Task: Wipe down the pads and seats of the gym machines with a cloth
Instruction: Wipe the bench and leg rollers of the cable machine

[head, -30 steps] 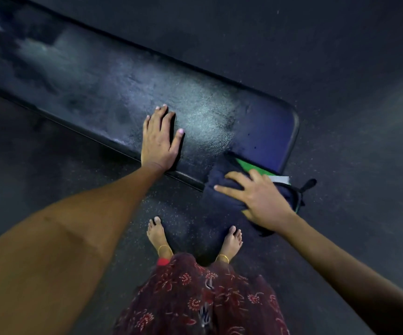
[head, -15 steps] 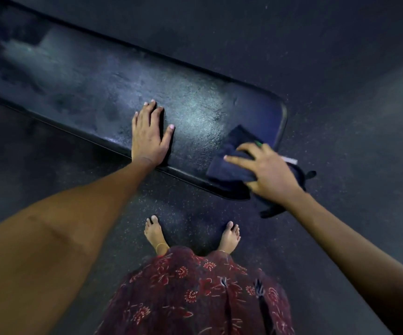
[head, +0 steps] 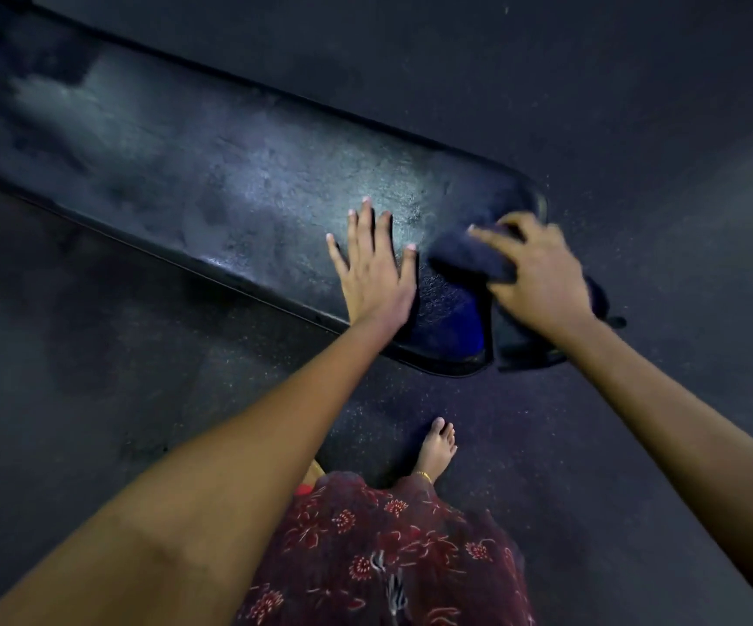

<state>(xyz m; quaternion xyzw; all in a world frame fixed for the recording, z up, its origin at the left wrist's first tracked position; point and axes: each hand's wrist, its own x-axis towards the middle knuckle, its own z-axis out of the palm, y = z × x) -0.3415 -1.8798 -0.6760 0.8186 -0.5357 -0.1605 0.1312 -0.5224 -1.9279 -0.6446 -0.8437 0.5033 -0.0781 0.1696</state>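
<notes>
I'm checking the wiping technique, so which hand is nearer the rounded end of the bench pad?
Right. The right hand grips the cloth at the rounded end of the bench pad; the left hand rests flat on the pad, farther in.

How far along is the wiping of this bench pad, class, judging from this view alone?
Done: nothing can be confirmed; the bench pad shows dull smudges along its far stretch. In hand: the right hand grips a dark cloth on the pad's near end, while the left hand rests flat beside it. Left: probably the long far stretch, plus any other machines, which are out of view.
</notes>
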